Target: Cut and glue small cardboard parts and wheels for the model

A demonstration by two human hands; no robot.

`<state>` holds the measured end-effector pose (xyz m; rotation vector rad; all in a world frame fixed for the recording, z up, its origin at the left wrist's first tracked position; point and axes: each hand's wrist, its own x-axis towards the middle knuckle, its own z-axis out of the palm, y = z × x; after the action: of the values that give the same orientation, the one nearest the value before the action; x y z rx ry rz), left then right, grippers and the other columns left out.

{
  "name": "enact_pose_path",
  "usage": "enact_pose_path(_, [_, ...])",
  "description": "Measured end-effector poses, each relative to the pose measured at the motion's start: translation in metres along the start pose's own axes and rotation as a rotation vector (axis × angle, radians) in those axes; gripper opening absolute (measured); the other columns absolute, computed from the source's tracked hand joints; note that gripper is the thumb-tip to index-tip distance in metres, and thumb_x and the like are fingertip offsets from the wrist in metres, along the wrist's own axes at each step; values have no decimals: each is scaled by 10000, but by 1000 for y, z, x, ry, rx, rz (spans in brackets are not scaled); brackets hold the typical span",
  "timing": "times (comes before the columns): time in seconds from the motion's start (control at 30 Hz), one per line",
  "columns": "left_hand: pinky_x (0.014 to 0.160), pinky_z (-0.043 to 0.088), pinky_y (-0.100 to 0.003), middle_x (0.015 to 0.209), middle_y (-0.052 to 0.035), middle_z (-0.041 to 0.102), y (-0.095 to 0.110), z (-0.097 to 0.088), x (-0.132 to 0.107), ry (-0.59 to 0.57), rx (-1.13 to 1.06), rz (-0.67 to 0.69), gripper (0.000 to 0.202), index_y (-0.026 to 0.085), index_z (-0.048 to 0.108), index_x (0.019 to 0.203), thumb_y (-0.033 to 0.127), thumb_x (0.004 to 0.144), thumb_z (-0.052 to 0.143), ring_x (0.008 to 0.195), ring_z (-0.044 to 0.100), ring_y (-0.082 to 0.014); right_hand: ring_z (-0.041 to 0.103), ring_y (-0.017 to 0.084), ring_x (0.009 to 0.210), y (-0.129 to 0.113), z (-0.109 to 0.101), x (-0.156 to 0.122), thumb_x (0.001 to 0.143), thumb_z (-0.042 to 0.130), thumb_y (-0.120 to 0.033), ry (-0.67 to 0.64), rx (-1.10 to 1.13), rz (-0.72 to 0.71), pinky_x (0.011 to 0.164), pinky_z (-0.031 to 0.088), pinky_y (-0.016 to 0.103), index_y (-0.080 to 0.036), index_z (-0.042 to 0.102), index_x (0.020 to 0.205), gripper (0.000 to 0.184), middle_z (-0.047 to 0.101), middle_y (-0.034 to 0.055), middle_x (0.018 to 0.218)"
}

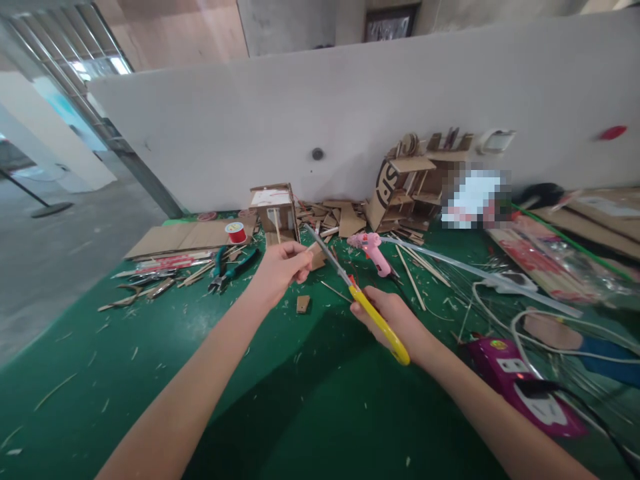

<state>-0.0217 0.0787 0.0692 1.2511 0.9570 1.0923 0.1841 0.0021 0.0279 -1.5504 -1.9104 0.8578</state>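
Over a green tabletop (pixel 125 373), the left hand (pixel 286 267) pinches a small tan piece (pixel 317 256), and the right hand (pixel 387 317) is closed around a yellow-handled bladed tool (pixel 379 325), its metal blade (pixel 333 259) slanting beside the piece; a cardboard scrap (pixel 303 305) lies between the hands, a pink glue gun (pixel 373 252) just beyond the right hand

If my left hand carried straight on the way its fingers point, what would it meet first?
Leading with the small piece it pinches, the left hand would probably meet the yellow tool, at its grey front part. Depth is unclear; they may already touch.
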Motion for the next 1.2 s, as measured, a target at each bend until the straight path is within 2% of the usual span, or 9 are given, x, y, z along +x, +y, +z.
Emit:
enact_pose_path(0.1, [416, 328, -194, 569, 0, 587, -2, 0, 2, -49, 28, -20, 195, 147, 580, 627, 263, 718, 708, 431, 478, -56, 474, 119, 458, 2, 3, 1, 894, 437, -605, 10, 98, 46, 416, 360, 234, -215, 446, 769, 410, 498, -27, 557])
enact_pose_path(0.2, [487, 418, -206, 677, -11, 637, 0, 0, 6, -1, -23, -24, 185, 169, 602, 700, 305, 721, 725, 572, 599, -104, 502, 124, 455, 4, 4, -2, 895, 426, -630, 29, 163, 33, 417, 400, 237, -217, 439, 789, 427, 484, -35, 569])
enact_pose_path(0.27, [502, 423, -191, 682, 14, 605, 5, 1, 8, 73, -95, -9, 196, 185, 614, 743, 311, 696, 757, 634, 608, -105, 526, 124, 484, 6, 6, -5, 907, 410, -630, 33, 221, 13, 431, 431, 239, -207, 453, 850, 428, 528, -17, 640])
enact_pose_path(0.33, [463, 381, -170, 650, 42, 550, 9, 3, 10, 133, -175, -2, 220, 193, 623, 769, 296, 664, 786, 593, 562, -79, 529, 114, 501, 8, 8, -9, 917, 397, -624, 6, 295, 2, 437, 456, 242, -195, 457, 913, 433, 587, 21, 767])
enact_pose_path(0.43, [437, 357, -170, 702, 37, 586, 12, 9, 8, 147, -234, -17, 242, 190, 615, 767, 283, 641, 800, 547, 544, -64, 533, 116, 575, 9, 11, -14, 924, 388, -617, -12, 382, -43, 478, 495, 255, -190, 448, 964, 433, 593, 68, 939])
enact_pose_path(0.57, [468, 404, -186, 798, -30, 685, 11, 16, 0, 67, -80, -4, 242, 163, 608, 708, 324, 671, 785, 615, 642, -110, 521, 145, 707, 3, 10, -17, 936, 396, -577, 13, 324, -166, 621, 504, 298, -197, 414, 1022, 390, 542, 60, 955])
enact_pose_path(0.73, [476, 429, -203, 827, -82, 722, 18, 23, -11, 1, 155, 77, 232, 151, 677, 756, 381, 765, 695, 651, 671, -148, 490, 151, 693, -6, 5, -17, 936, 388, -573, -6, 216, -133, 641, 453, 321, -197, 382, 1003, 382, 525, 49, 908])
enact_pose_path(0.97, [456, 409, -197, 702, -39, 679, 31, 23, -19, -52, 343, 137, 236, 156, 657, 695, 362, 810, 646, 573, 597, -108, 473, 168, 693, -1, 1, -19, 931, 363, -600, -48, 172, -164, 641, 436, 346, -195, 365, 1014, 413, 493, 42, 881])
enact_pose_path(1.2, [438, 387, -202, 637, -21, 640, 34, 22, -18, -9, 366, 160, 230, 159, 617, 660, 329, 814, 631, 519, 564, -90, 544, 236, 881, 2, -2, -17, 940, 379, -561, -66, 150, -225, 736, 451, 386, -208, 373, 990, 356, 535, 103, 1034])
